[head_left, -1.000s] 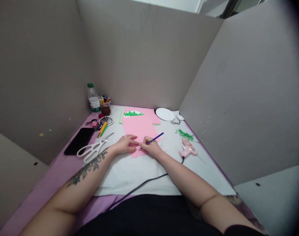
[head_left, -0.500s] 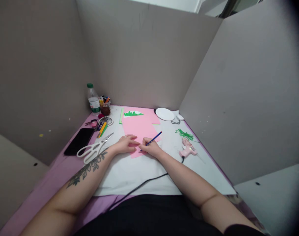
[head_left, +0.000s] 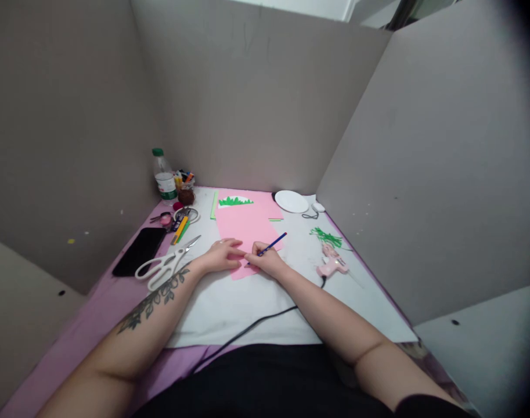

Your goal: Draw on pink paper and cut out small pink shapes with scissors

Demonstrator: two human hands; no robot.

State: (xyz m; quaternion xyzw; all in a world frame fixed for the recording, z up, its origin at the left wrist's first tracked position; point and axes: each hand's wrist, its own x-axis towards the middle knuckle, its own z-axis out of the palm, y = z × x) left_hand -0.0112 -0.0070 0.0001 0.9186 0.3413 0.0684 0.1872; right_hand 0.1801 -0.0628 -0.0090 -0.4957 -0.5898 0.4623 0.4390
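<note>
My right hand (head_left: 266, 259) pinches a blue pencil (head_left: 272, 244), its tip down at the pink paper (head_left: 236, 229) and its red end pointing up and to the right. Flat on the same sheet lies my left hand (head_left: 223, 255), fingers stretched toward the right hand and nearly touching it. Any mark under the pencil is too small to make out. Beyond the hands, a white curved piece with a green jagged, grass-like edge (head_left: 235, 201) rests on pink paper. White-handled scissors (head_left: 164, 268) lie beside my left forearm.
On the left are a black phone (head_left: 139, 252), a yellow cutter (head_left: 180, 229), a tape roll (head_left: 198, 216) and a bottle (head_left: 164, 181). To the right are a white plate (head_left: 291, 201), green strands (head_left: 325, 237) and a pink glue gun (head_left: 331, 266), its black cord (head_left: 256, 323) crossing the front.
My right hand and the pencil tip have shifted very slightly left and up on the paper. The left hand stays in place, and the view has tilted a little.
</note>
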